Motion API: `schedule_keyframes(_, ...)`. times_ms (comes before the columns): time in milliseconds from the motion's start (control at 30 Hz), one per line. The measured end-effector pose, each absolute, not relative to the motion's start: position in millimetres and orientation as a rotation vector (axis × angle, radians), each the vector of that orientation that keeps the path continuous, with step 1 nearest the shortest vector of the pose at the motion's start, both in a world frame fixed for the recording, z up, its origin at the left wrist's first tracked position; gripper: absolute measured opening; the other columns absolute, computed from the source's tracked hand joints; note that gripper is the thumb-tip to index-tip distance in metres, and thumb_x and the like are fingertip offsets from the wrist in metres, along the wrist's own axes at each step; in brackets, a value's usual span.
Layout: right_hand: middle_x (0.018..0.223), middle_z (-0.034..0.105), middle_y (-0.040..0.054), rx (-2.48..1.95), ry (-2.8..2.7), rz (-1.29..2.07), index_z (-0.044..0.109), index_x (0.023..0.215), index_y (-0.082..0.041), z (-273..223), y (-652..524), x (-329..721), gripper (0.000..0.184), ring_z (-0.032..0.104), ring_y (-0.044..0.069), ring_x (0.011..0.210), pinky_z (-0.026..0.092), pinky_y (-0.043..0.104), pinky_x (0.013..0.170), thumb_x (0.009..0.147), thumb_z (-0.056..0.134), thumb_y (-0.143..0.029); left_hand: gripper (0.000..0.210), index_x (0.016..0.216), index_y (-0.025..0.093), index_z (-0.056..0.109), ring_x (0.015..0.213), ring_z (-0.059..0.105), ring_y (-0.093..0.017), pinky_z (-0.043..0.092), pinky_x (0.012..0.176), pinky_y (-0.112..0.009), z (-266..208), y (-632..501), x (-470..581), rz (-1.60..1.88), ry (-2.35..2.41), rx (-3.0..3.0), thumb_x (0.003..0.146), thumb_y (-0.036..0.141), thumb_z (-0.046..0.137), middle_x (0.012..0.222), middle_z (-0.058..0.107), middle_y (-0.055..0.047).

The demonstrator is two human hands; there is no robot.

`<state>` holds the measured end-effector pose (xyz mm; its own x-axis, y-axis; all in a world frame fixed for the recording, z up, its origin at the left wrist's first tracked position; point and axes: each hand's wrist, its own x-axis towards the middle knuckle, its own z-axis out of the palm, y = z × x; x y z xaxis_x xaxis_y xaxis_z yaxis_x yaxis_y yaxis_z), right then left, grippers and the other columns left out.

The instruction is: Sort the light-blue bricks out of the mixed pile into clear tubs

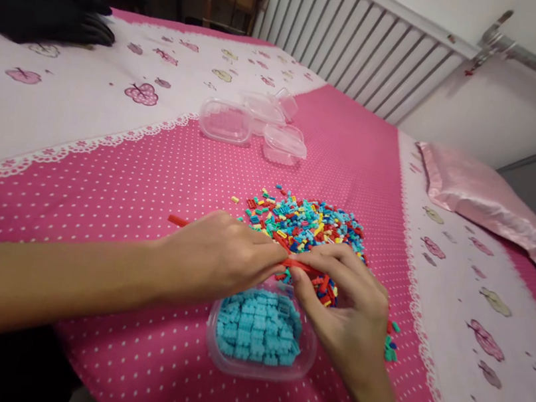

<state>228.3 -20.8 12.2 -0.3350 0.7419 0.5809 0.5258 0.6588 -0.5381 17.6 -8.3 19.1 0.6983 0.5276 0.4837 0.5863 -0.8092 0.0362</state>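
hands meet over the bed (152, 170), above the pink dotted part of the cover, close to the near edge. left hand (219, 257) & right hand (348, 300) both pinch one long thin red strip (179, 221), prob. a row of small bricks stuck end to end. strip's long axis runs roughly left-right, tilted a bit: far end pokes out past the left hand toward the bed's left side and sits slightly further away, the other end reaches the right hand's fingertips. left hand is closed round the strip's middle, so most of its length is hidden under the fingers; only the left tip and a short red bit between the 2 hands show. right hand grips that short bit w/ thumb & forefinger, other fingers curled loose.

just under the hands, toward the near edge, a clear plastic tub (308, 355) lies on the cover, filled w/ light blue bricks (256, 327) in one layer. right hand hangs over its right rim; can't tell if it touches.

beyond the hands, toward the bed's middle, a loose pile of mixed bricks (305, 223), teal, red, yellow, blue. a few strays lie by the right wrist.

further off, toward the far side, 3-4 empty clear tubs (227, 121) grouped together. pink satin pillow (480, 199) at the right edge. dark folded cloth (35, 5) at the far left corner. white radiator (360, 53) behind the bed.
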Motion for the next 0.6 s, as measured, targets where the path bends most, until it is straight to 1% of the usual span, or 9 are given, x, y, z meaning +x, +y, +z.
schedule_keyframes(133, 0.089, 0.066, 0.0014, -0.983, -2.019, 0.317, 0.072, 0.095, -0.024, 11.1, -21.6, 228.4, 0.007, 0.064, 0.014, 0.078, 0.054, 0.029, 0.07, 0.091, 0.068, -0.02, 0.04, 0.087, 0.016, 0.063, 0.05, 0.049, -0.012, 0.032, 0.05, -0.029, 20.9, -8.7, 17.8, -0.753, -0.912, -2.788, 0.108, 0.027, 0.03, 0.062, 0.059, 0.001)
schedule_keyframes(400, 0.088, 0.068, 0.0005, -0.974, -2.021, 0.306, 0.074, 0.097, -0.023, 10.8, -20.0, 230.4, 0.009, 0.066, 0.013, 0.08, 0.054, 0.027, 0.072, 0.09, 0.07, -0.02, 0.04, 0.086, 0.016, 0.065, 0.051, 0.056, -0.011, 0.032, 0.05, -0.027, 20.4, -7.6, 18.2, -0.815, -0.93, -2.744, 0.107, 0.03, 0.034, 0.064, 0.064, 0.001)
schedule_keyframes(500, 0.09, 0.072, -0.0002, -0.978, -1.997, 0.305, 0.075, 0.098, -0.024, 10.8, -18.2, 231.1, 0.011, 0.068, 0.013, 0.082, 0.055, 0.026, 0.073, 0.088, 0.072, -0.019, 0.037, 0.092, 0.016, 0.066, 0.051, 0.059, -0.012, 0.033, 0.049, -0.026, 23.1, -6.8, 17.9, -0.824, -0.964, -2.736, 0.107, 0.032, 0.036, 0.064, 0.066, 0.002)
schedule_keyframes(600, 0.092, 0.075, -0.0006, -0.977, -1.969, 0.327, 0.075, 0.099, -0.023, 10.7, -17.8, 230.6, 0.012, 0.069, 0.012, 0.083, 0.055, 0.025, 0.074, 0.088, 0.073, -0.018, 0.036, 0.096, 0.015, 0.065, 0.046, 0.057, -0.012, 0.031, 0.045, -0.026, 24.6, -5.2, 18.4, -0.847, -0.958, -2.702, 0.107, 0.034, 0.036, 0.062, 0.066, 0.003)
